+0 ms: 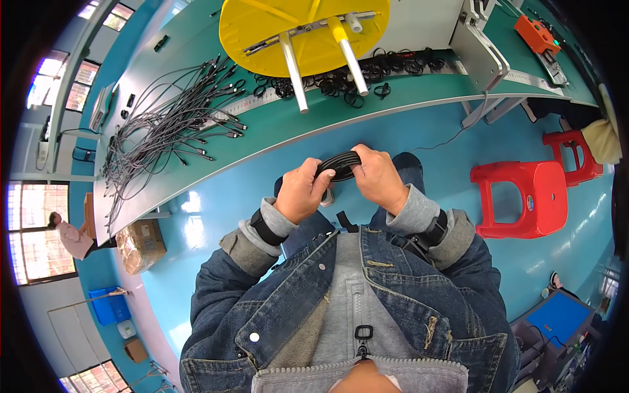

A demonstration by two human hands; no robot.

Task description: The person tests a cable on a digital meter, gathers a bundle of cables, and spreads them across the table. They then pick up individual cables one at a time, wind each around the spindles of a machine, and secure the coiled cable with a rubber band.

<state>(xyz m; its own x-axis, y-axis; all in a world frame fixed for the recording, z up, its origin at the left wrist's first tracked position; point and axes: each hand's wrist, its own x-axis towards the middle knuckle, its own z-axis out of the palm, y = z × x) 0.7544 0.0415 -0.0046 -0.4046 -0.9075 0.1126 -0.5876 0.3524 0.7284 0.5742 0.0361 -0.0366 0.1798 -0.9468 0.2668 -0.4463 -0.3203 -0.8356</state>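
Observation:
Between my two hands is a coiled black cable (339, 162), held in front of me just off the table's near edge. My left hand (303, 190) is closed round the coil's left end, thumb on top. Its right end sits in the grip of my right hand (380, 178), fingers wrapped round it. Beyond my hands stands a yellow disc (295, 39) with two pale rods (293, 72) sticking out toward me. A spread bunch of dark cables (173, 118) with plugs lies on the table to the left.
Many small black loops (354, 82) lie behind the rods on the green table (275, 128). A grey metal bracket (481, 56) and an orange device (537, 34) are at the right. Red stools (547, 196) stand on the right floor; a wrapped carton (141, 245) sits at left. Another person (72, 239) is far left.

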